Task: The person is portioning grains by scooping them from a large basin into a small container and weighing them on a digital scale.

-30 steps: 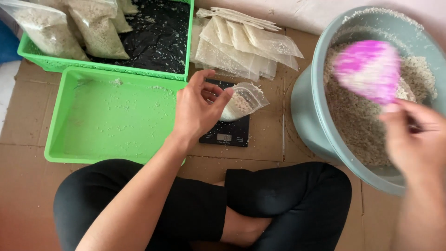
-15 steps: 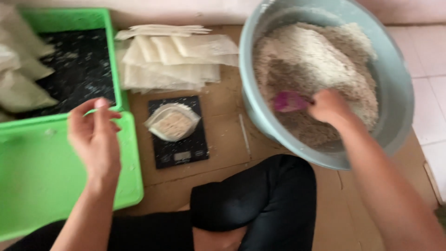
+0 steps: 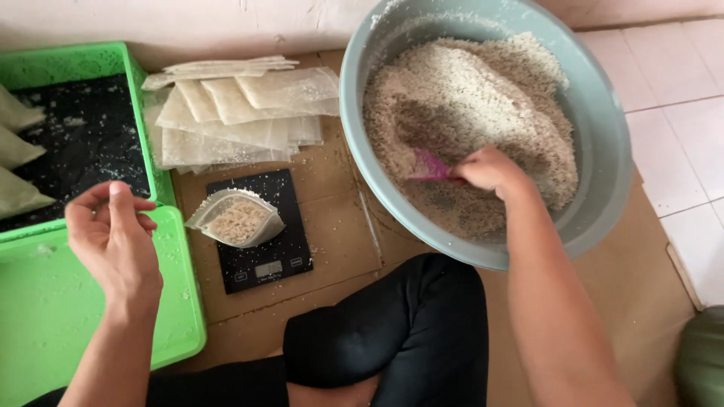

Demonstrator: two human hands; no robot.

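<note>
While scooping: right hand (image 3: pixel 490 172), pink scoop (image 3: pixel 430 166), grain basin (image 3: pixel 603 136).

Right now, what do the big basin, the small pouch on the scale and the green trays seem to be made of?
Big basin: probably plastic, smooth matte grey-blue wall. Small pouch: thin clear plastic film; the grain shows through. Green trays: moulded plastic, glossy; the upper tray's rim is perforated. Scale: black glossy top, perhaps glass.

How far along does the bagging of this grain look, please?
Done: filled clear bags lie in the green crate. In hand: an open clear pouch, partly filled, sits on the black scale; the right hand digs a pink scoop into the grey basin; the left hand hovers empty. Left: many empty pouches, much grain.
</note>
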